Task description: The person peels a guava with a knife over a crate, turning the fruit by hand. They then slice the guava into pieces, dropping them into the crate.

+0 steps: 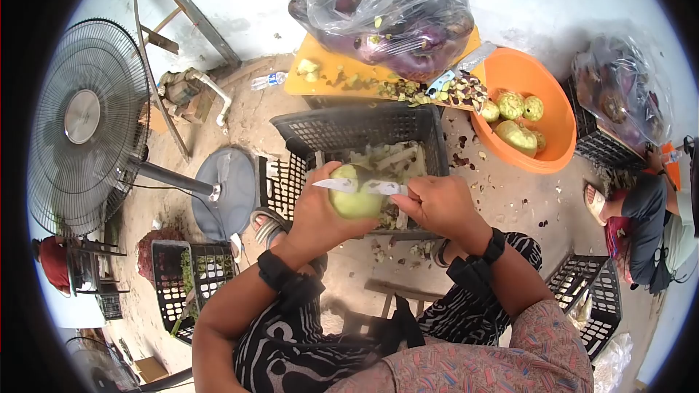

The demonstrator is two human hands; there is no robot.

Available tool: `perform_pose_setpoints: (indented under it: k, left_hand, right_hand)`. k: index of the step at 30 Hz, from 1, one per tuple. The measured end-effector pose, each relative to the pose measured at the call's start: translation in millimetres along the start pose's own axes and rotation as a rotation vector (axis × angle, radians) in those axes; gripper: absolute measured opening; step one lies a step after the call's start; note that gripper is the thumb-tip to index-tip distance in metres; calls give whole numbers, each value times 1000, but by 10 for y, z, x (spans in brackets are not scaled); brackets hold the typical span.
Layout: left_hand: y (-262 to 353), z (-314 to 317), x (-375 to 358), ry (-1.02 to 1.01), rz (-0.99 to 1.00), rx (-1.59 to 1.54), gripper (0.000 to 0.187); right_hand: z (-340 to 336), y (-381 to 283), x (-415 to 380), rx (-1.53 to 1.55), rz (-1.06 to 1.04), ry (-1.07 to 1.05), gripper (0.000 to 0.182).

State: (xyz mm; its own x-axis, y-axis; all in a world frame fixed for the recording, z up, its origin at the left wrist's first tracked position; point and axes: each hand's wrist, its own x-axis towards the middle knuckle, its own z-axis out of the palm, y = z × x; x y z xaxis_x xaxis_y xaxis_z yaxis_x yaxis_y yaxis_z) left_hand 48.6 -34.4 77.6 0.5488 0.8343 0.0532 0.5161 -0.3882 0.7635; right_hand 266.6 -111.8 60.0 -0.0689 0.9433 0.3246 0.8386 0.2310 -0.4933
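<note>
My left hand [320,211] holds a pale green peeled vegetable [355,200] from its left side and below. In my right hand [445,205] is a knife [349,185], its blade lying across the top of the vegetable and pointing left. Both hands are over a black plastic crate [349,129] with peel scraps [397,160] inside. Behind the crate, a yellow board [320,86] bears a clear bag of purple vegetables [393,22], trimmings and a second blade [466,65]. To the right, an orange basin [557,127] holds several peeled vegetables.
On the left stands a large fan [84,118] with a round base [224,193]. A plastic bottle [269,81] lies on the floor. At right, another person [644,196] sits near a bagged crate [597,138]. More crates [175,276] are at lower left and lower right.
</note>
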Motion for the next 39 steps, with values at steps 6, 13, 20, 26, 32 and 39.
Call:
perform_pose_setpoints:
  k: [6, 13, 20, 26, 32, 39]
  left_hand:
    - [57, -61, -57, -38, 21, 72, 100]
    - [-43, -22, -59, -15, -38, -123, 99]
    - [-135, 63, -52, -47, -21, -339, 94]
    - [-98, 87, -52, -46, 43, -278, 96]
    - [-59, 24, -58, -119, 49, -189, 101]
    - [41, -45, -76, -94, 37, -194, 103]
  right_hand:
    - [49, 282, -44, -138, 170, -53, 42]
    - [64, 66, -86, 45, 203, 78, 39]
    - [95, -92, -51, 180, -44, 61, 37]
    - [79, -73, -77, 185, -68, 90, 38]
    - [75, -17, -86, 176, -50, 125, 36]
    - [76, 2, -80, 174, -33, 120, 37]
